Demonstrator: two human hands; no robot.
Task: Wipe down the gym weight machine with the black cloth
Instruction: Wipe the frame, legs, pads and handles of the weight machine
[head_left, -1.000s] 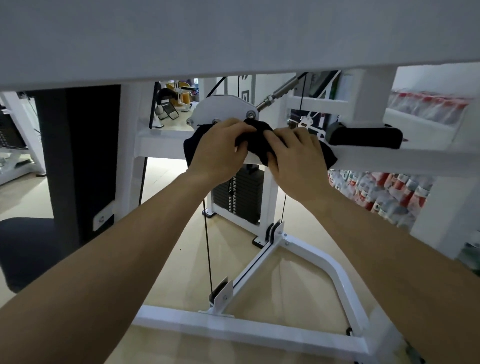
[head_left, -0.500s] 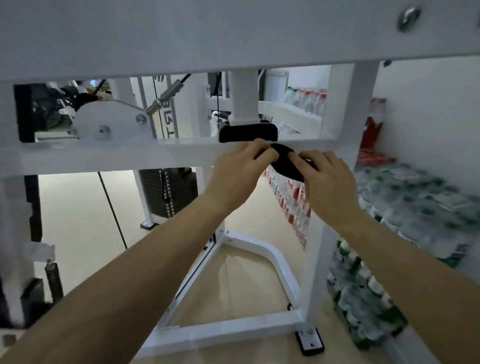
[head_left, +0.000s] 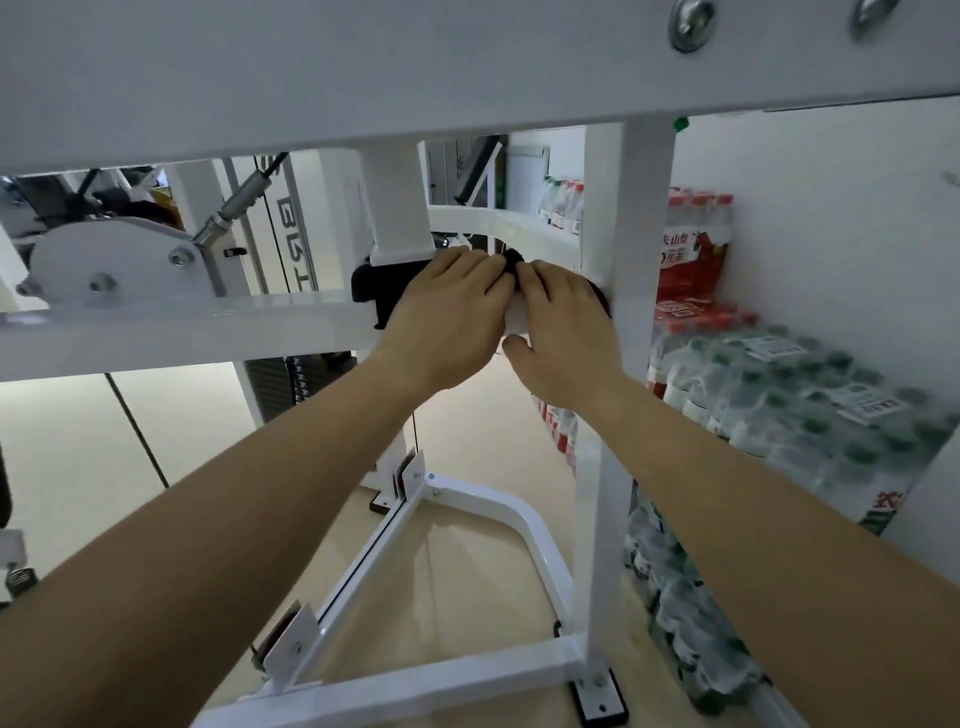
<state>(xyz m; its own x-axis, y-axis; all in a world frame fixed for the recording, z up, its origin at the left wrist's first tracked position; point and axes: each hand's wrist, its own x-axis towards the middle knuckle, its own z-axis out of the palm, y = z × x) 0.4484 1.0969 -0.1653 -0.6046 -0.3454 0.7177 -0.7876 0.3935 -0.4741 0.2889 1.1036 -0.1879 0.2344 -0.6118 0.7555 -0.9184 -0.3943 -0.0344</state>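
— What sits at the left?
— A pulley plate (head_left: 104, 265) above the crossbar (head_left: 182, 332) of the machine (head_left: 363, 78), with the weight stack (head_left: 280, 384) farther back, below it
— And in the middle?
— A black pad (head_left: 371, 288) on the crossbar, then the left hand (head_left: 452, 312), fingers curled over the bar's top onto the cloth (head_left: 514, 258)
— Where exactly is the cloth?
— Bunched on the crossbar under both hands, just left of the post (head_left: 641, 234); a bit shows between the fingertips
— The right hand?
— The right hand (head_left: 566, 332) grips the cloth too, fingers over it, thumb under the bar
— Further right?
— Packs of bottles (head_left: 779, 395) against the wall (head_left: 831, 208)
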